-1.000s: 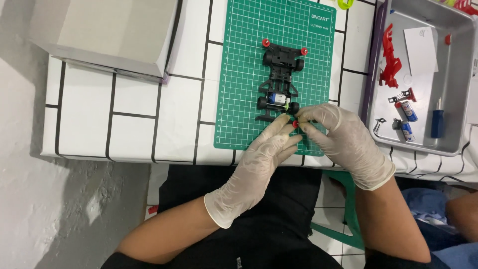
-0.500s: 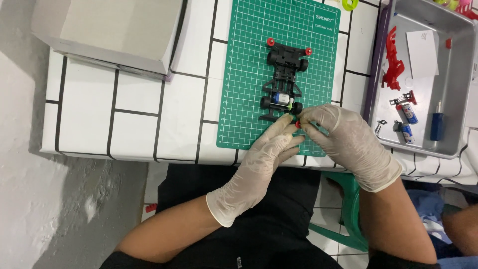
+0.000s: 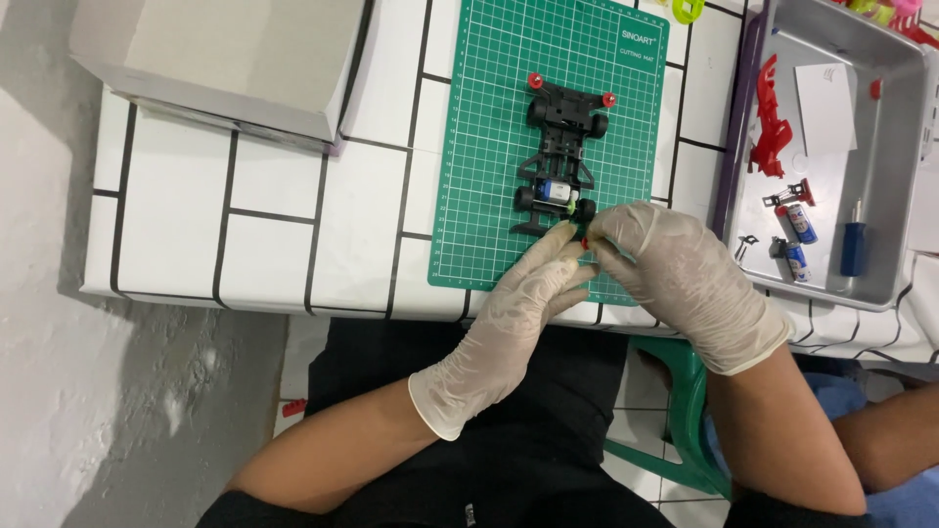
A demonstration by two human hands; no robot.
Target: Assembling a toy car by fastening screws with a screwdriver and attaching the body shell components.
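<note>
The green mat (image 3: 489, 147) has open room on its left half. The black toy car (image 3: 562, 156) sits in the middle. A grey box (image 3: 225, 59) blocks the far left, and a metal tray (image 3: 880, 284) blocks the right.

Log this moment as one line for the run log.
left hand: pinching small red part | right hand: on same part | black toy car chassis: on green cutting mat
</note>
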